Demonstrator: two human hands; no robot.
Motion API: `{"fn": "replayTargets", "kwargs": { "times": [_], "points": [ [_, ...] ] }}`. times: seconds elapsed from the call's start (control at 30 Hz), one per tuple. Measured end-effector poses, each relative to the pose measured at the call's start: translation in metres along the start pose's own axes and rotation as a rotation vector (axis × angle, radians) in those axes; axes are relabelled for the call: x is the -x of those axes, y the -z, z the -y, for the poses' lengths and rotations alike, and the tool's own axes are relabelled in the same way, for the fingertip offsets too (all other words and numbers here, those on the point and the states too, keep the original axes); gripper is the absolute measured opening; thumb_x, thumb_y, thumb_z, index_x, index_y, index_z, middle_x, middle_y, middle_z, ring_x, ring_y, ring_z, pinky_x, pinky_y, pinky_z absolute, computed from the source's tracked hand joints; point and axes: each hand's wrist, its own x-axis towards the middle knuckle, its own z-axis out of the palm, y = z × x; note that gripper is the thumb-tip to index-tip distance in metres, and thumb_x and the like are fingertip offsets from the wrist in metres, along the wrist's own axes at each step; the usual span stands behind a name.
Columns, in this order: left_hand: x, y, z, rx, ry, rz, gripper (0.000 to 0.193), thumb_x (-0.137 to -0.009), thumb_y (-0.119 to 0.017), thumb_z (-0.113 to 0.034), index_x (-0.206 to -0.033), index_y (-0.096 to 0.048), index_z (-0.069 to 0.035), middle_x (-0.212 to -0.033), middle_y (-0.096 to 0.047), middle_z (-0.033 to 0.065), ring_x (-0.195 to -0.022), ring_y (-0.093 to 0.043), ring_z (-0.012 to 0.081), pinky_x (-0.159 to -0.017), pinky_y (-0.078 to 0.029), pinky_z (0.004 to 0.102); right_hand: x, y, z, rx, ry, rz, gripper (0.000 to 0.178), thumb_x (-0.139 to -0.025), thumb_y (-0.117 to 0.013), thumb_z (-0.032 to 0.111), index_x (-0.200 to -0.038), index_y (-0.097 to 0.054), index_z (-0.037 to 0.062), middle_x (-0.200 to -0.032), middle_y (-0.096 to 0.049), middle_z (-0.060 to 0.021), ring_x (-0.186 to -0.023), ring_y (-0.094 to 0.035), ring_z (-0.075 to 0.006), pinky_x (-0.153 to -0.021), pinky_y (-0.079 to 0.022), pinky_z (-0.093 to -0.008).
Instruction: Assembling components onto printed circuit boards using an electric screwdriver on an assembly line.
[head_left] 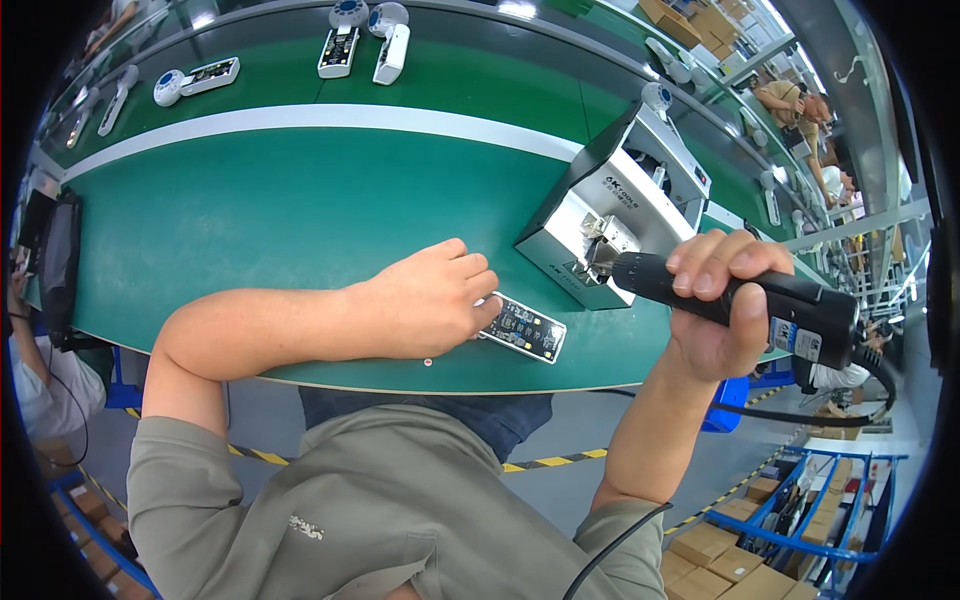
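My right hand is wrapped around a black corded electric screwdriver, held nearly level. Its tip is at the metal outlet of a silver and black screw feeder; whether it touches a screw there is too small to tell. On the green table, my left hand grips the near-left end of a white handle-shaped device part, its fingers curled over that end. The part lies with its dark circuit board facing up. A tiny round pinkish piece rests by the table's front edge, just below my left wrist.
Beyond a white strip, a green conveyor carries several white devices with round heads. A dark bag hangs at the left table end. Other people are at the far right. Cartons and a blue rack stand lower right.
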Motion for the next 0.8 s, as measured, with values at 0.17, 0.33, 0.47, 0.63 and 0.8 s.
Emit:
{"fn": "replayTargets", "kwargs": {
  "times": [0.17, 0.33, 0.47, 0.63, 0.8],
  "points": [
    [0.000, 0.000, 0.000, 0.030, 0.014, -0.007, 0.018, -0.081, -0.060, -0.017, -0.091, -0.066, -0.004, -0.082, -0.053, 0.0082, -0.078, -0.047, 0.0206, -0.074, -0.039, 0.0319, 0.004, -0.008, 0.003, -0.073, -0.112, 0.004, 0.024, -0.084, -0.062, 0.016, -0.103, -0.055, 0.0014, -0.064, -0.057, -0.0066, -0.054, -0.055, -0.0169, -0.057, -0.048, -0.0291],
    [-0.002, 0.003, 0.000, 0.013, 0.013, 0.027, 0.020, -0.081, -0.060, -0.018, -0.093, -0.066, -0.003, -0.083, -0.053, 0.0081, -0.079, -0.047, 0.0206, -0.074, -0.038, 0.0317, 0.033, -0.003, 0.011, -0.091, -0.176, -0.014, 0.025, -0.083, -0.062, 0.015, -0.102, -0.055, 0.0010, -0.063, -0.057, -0.0064, -0.054, -0.055, -0.0159, -0.056, -0.048, -0.0272],
    [0.000, 0.002, -0.001, 0.012, 0.008, 0.036, 0.020, -0.081, -0.060, -0.017, -0.094, -0.066, -0.003, -0.083, -0.053, 0.0080, -0.079, -0.047, 0.0207, -0.074, -0.038, 0.0316, 0.046, 0.002, 0.006, -0.068, -0.199, 0.001, 0.025, -0.086, -0.059, 0.018, -0.104, -0.054, 0.0019, -0.066, -0.057, -0.0057, -0.056, -0.054, -0.0150, -0.058, -0.048, -0.0280],
    [0.000, 0.003, -0.001, 0.008, 0.010, 0.035, 0.019, -0.081, -0.060, -0.017, -0.093, -0.066, -0.003, -0.082, -0.053, 0.0078, -0.079, -0.047, 0.0208, -0.075, -0.038, 0.0317, 0.049, 0.002, 0.004, -0.079, -0.217, -0.015, 0.026, -0.086, -0.059, 0.019, -0.105, -0.054, 0.0019, -0.066, -0.057, -0.0056, -0.056, -0.054, -0.0149, -0.058, -0.048, -0.0280],
    [0.000, 0.006, -0.002, 0.013, 0.028, 0.088, 0.023, -0.080, -0.063, -0.020, -0.096, -0.064, -0.003, -0.091, -0.053, 0.0089, -0.083, -0.048, 0.0216, -0.078, -0.039, 0.0329, 0.047, 0.000, 0.005, -0.110, -0.226, -0.057, 0.026, -0.084, -0.061, 0.016, -0.104, -0.055, 0.0011, -0.064, -0.057, -0.0064, -0.055, -0.056, -0.0155, -0.056, -0.049, -0.0269]
  ]
}}
